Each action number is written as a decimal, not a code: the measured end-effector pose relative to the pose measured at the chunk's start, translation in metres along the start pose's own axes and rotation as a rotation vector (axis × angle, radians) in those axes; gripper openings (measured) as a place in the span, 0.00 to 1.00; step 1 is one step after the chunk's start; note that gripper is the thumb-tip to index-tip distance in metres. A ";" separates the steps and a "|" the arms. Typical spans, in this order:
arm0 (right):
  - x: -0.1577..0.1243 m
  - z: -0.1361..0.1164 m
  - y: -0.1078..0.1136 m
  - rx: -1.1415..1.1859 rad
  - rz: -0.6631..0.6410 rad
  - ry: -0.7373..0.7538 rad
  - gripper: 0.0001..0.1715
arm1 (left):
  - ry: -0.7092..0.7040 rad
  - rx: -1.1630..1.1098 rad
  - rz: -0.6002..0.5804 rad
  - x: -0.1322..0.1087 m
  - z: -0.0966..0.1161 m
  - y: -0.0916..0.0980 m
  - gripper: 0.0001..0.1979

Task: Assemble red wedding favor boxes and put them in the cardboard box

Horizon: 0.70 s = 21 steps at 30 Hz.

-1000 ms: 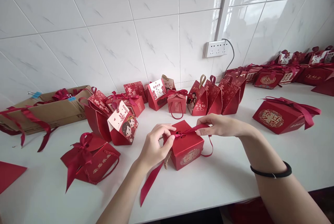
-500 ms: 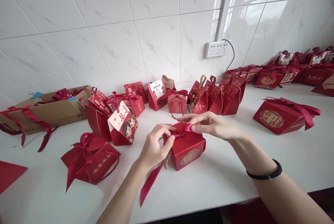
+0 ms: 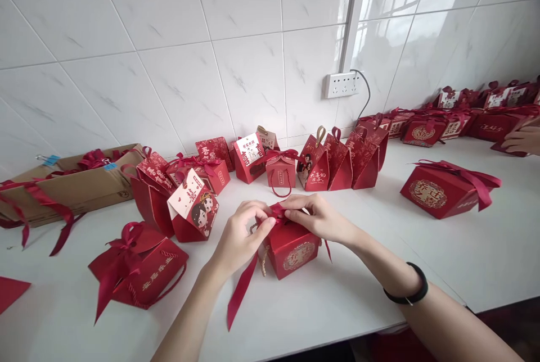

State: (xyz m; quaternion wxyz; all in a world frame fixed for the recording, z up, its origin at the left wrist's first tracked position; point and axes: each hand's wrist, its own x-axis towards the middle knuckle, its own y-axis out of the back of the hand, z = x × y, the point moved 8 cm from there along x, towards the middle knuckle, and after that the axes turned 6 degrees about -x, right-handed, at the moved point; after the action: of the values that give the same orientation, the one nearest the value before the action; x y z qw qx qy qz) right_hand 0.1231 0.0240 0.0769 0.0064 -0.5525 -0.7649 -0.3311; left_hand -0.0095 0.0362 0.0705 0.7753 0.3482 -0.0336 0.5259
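A small red gift box (image 3: 291, 249) with a gold emblem stands on the white counter (image 3: 337, 294) in front of me. My left hand (image 3: 238, 235) and my right hand (image 3: 318, 217) meet on top of it, both pinching the dark red ribbon (image 3: 240, 292) at the box's lid. One ribbon tail hangs down over the box's left side toward the counter's front edge. A black band circles my right wrist.
Several finished red boxes line the tiled wall, with a bow-tied one (image 3: 137, 263) at the left and a flat one (image 3: 447, 189) at the right. A cardboard box (image 3: 67, 185) with ribbons lies far left. Another person's hand (image 3: 521, 140) shows at the right edge.
My right hand has drawn in from the right with the ribbon and now meets my left hand on the lid. The view has shifted slightly; another person's hand has come in at the right.
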 end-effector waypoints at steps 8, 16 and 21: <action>-0.004 0.016 0.001 0.108 0.173 -0.144 0.04 | 0.259 0.299 -0.310 0.022 0.036 0.009 0.05; -0.002 0.016 -0.001 0.125 0.143 -0.169 0.08 | 0.171 0.292 -0.383 0.041 0.059 -0.007 0.13; -0.001 0.015 -0.002 0.032 0.127 -0.137 0.10 | 0.115 0.296 -0.404 0.037 0.054 -0.008 0.07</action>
State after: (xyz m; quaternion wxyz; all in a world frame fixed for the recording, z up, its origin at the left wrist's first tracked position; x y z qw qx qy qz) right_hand 0.1275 0.0308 0.0638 -0.0162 -0.6212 -0.7321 -0.2790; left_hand 0.0308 0.0330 0.1233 0.8060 0.4269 0.1581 0.3782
